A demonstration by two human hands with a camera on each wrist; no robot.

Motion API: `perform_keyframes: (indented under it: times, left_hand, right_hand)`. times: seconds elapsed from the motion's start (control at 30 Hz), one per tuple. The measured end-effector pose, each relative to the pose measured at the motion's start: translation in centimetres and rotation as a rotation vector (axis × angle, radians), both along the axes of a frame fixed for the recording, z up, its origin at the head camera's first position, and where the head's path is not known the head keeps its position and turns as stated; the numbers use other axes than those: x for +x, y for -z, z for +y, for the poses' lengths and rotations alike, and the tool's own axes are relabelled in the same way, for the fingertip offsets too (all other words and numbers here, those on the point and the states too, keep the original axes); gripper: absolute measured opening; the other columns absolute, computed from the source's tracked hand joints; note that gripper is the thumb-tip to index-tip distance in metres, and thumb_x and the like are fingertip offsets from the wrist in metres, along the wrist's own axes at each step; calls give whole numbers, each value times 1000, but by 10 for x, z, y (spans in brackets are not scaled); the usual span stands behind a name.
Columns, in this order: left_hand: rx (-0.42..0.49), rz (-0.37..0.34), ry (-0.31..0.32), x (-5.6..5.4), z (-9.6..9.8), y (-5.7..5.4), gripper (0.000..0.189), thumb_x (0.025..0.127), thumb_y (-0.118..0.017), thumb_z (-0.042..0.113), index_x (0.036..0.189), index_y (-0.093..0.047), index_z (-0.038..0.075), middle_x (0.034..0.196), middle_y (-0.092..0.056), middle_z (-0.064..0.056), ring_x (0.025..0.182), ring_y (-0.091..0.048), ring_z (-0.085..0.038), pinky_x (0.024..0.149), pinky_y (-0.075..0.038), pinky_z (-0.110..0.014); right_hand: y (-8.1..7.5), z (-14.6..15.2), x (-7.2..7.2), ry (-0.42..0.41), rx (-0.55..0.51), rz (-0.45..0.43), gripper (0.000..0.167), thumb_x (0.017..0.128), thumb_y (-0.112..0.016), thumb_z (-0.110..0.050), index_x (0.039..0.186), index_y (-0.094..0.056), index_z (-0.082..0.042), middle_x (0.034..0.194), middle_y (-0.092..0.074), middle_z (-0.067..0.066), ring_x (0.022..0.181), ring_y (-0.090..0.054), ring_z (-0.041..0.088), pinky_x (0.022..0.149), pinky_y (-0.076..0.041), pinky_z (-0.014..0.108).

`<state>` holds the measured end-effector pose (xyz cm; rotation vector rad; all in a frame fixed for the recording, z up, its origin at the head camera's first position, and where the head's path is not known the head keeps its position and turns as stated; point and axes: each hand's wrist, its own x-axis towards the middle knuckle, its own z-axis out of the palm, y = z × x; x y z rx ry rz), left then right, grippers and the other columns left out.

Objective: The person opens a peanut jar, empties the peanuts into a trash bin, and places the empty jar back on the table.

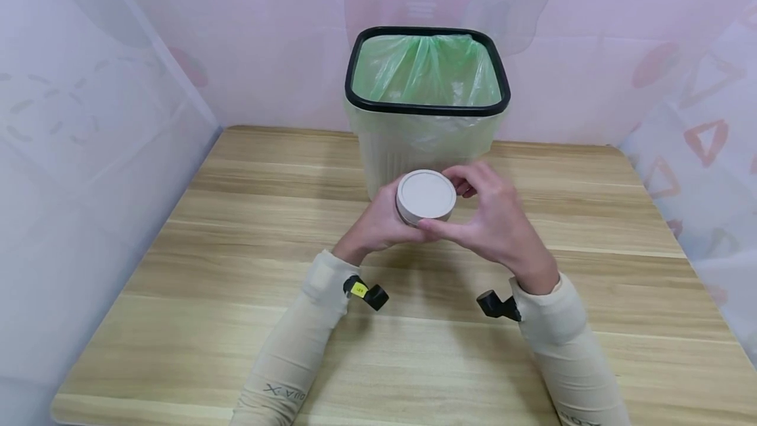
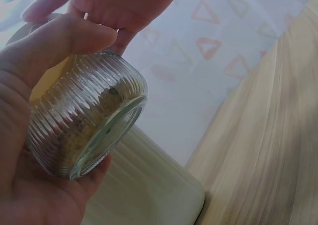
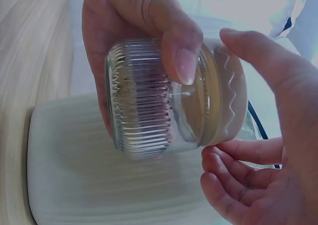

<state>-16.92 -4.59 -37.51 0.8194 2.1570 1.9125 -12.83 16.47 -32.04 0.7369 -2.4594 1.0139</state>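
Observation:
A ribbed glass jar [image 2: 94, 111] with a pale round lid [image 1: 427, 195] is held up off the table, in front of the bin. My left hand [image 1: 384, 221] grips the glass body, its thumb across the side in the right wrist view. On the lid's rim, my right hand [image 1: 495, 219] has its thumb at one edge and fingertips at the opposite edge, pinching it. The lid sits on the jar's mouth. Something brownish and grainy shows through the lower part of the glass.
Behind the hands stands a pale bin [image 1: 393, 150] with a black rim [image 1: 427, 110] and a green plastic liner [image 1: 432, 71]. It rests on the wood-grain table [image 1: 248, 248]. Printed cloth walls [image 1: 266, 38] enclose the back and sides.

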Motion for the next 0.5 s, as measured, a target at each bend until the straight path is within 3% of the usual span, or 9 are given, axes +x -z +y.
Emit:
perform_keyframes:
  times: [0.5]
  left_hand:
    - [-12, 12, -5, 0, 0, -1, 91, 70, -93, -1, 149, -50, 3, 142, -62, -15, 132, -58, -27, 120, -43, -45]
  right_hand:
    - [1, 4, -3, -63, -34, -61, 70, 71, -99, -30, 130, -70, -7, 121, -70, 3, 102, -63, 14, 88, -55, 28]
